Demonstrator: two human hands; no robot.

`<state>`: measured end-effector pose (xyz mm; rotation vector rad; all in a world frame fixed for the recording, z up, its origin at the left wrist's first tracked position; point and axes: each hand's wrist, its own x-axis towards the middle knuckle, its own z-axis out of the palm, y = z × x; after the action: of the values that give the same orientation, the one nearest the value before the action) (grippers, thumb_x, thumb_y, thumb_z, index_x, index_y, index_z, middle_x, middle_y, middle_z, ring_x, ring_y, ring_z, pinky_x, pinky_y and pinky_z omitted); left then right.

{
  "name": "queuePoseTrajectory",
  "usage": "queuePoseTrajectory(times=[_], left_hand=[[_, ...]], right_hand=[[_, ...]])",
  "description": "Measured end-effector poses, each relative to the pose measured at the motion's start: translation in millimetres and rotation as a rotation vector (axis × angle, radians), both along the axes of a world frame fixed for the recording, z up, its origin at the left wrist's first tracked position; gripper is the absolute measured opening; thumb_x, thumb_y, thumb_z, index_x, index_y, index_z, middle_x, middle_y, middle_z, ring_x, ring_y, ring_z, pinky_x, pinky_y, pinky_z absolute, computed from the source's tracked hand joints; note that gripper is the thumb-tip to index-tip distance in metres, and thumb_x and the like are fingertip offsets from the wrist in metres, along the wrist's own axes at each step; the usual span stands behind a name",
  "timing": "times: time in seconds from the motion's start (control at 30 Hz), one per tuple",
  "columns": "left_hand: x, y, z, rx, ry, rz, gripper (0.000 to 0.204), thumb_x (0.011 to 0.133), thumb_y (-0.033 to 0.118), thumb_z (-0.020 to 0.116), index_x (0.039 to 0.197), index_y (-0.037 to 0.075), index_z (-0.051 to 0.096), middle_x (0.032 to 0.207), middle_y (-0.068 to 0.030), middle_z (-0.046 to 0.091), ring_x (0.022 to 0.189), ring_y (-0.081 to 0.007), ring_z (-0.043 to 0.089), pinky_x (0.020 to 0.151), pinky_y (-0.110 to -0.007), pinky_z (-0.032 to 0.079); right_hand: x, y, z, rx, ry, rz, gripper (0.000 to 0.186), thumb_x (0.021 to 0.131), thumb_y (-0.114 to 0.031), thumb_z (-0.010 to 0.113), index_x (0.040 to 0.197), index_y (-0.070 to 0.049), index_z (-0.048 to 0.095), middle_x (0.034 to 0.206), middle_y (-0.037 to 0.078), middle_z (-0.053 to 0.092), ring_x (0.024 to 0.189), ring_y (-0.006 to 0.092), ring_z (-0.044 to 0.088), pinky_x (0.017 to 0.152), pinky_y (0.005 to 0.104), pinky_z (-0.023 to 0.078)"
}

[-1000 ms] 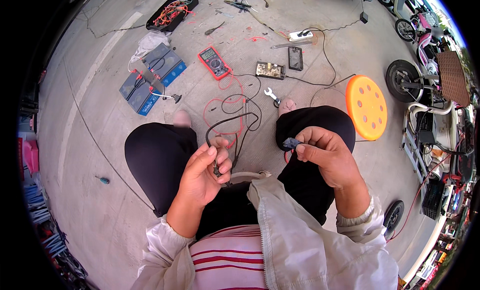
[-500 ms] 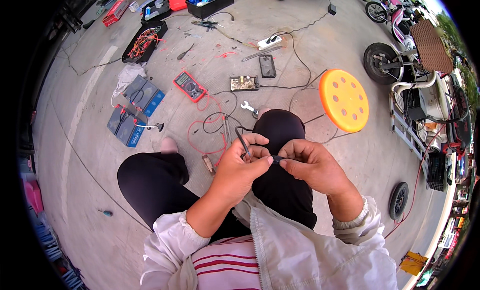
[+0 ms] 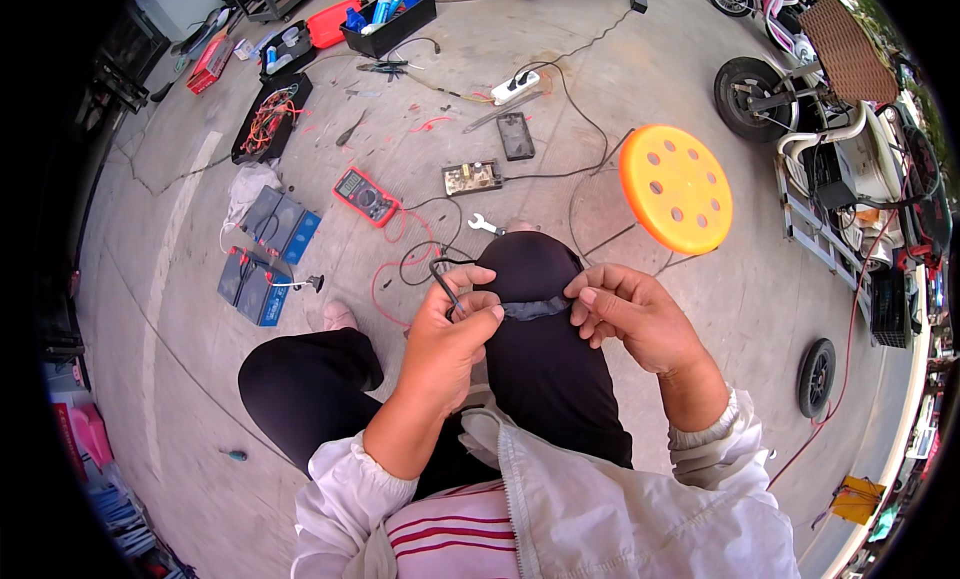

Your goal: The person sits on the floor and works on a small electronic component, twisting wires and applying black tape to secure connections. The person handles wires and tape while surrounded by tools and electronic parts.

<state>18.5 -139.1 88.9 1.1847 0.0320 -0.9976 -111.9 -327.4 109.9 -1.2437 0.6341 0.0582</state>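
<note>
A short strip of black tape (image 3: 535, 308) stretches between my two hands, over my raised knee in dark trousers. My left hand (image 3: 447, 329) pinches its left end and also has a black cable (image 3: 438, 271) looped through the fingers. With thumb and forefinger, my right hand (image 3: 640, 319) grips the other end of the strip. Whether the tape is stuck to the cable is hidden by my left fingers. Beyond the knee lie an open-ended wrench (image 3: 484, 223), an opened circuit board case (image 3: 472, 177) and a red multimeter (image 3: 366, 196) with its leads.
Two blue-and-black batteries (image 3: 254, 287) sit at the left. An orange stool (image 3: 677, 189) stands to the right. Farther off are a white power strip (image 3: 516, 86), a black tray of wires (image 3: 270, 119) and a parked scooter (image 3: 860, 159). A loose wheel (image 3: 817, 377) lies at right.
My hands have moved apart, drawing the black strip out between them; before, they were almost touching. The left hand shifted left with the cable. The view has tilted slightly.
</note>
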Motion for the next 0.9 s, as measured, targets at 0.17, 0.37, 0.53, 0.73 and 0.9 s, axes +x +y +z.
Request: queuePoseTrajectory(times=[0.17, 0.37, 0.53, 0.73, 0.9], left_hand=[[-0.4, 0.9, -4.8, -0.015, -0.023, 0.002, 0.036, 0.084, -0.005, 0.061, 0.116, 0.011, 0.057, 0.093, 0.0015, 0.06, 0.063, 0.0002, 0.043, 0.047, -0.016, 0.029], [-2.3, 1.0, -7.2, -0.034, -0.055, 0.009, 0.035, 0.083, -0.005, 0.063, 0.115, 0.008, 0.056, 0.09, 0.0012, 0.059, 0.063, -0.0001, 0.044, 0.047, -0.016, 0.029], [-3.7, 1.2, -9.3, -0.033, -0.064, 0.02, 0.035, 0.083, -0.004, 0.065, 0.115, 0.008, 0.056, 0.089, 0.001, 0.059, 0.064, -0.0004, 0.045, 0.048, -0.017, 0.03], [-7.1, 2.3, -11.5, -0.018, -0.079, 0.038, 0.034, 0.083, -0.004, 0.065, 0.114, 0.007, 0.056, 0.089, 0.0014, 0.059, 0.064, -0.0007, 0.046, 0.048, -0.017, 0.031], [-7.7, 4.5, -12.7, -0.024, -0.068, 0.046, 0.034, 0.083, -0.003, 0.066, 0.114, 0.007, 0.056, 0.09, 0.0014, 0.06, 0.065, -0.0006, 0.046, 0.049, -0.017, 0.032]], right_hand=[[1.8, 5.6, -12.2, -0.251, -0.033, -0.077, 0.015, 0.094, -0.013, 0.062, 0.102, -0.001, 0.06, 0.08, 0.002, 0.061, 0.066, 0.0068, 0.057, 0.06, 0.0222, 0.049], [1.1, 10.1, -21.1, -0.372, -0.039, -0.037, 0.011, 0.093, -0.01, 0.063, 0.091, -0.001, 0.056, 0.077, -0.001, 0.056, 0.066, 0.005, 0.053, 0.057, 0.021, 0.047], [-1.8, 17.4, -20.4, -0.599, -0.171, -0.068, 0.007, 0.086, -0.002, 0.064, 0.091, -0.003, 0.058, 0.081, 0.0, 0.056, 0.069, 0.0061, 0.054, 0.057, 0.0209, 0.047], [1.7, 34.5, -12.5, -1.018, -0.225, -0.081, 0.02, 0.076, 0.0, 0.07, 0.091, -0.003, 0.058, 0.081, 0.011, 0.057, 0.069, 0.0246, 0.059, 0.059, 0.0335, 0.049], [0.8, 41.5, -13.2, -1.302, -0.238, -0.047, 0.022, 0.075, -0.002, 0.07, 0.091, -0.005, 0.057, 0.087, 0.014, 0.059, 0.075, 0.0331, 0.061, 0.065, 0.04, 0.051]])
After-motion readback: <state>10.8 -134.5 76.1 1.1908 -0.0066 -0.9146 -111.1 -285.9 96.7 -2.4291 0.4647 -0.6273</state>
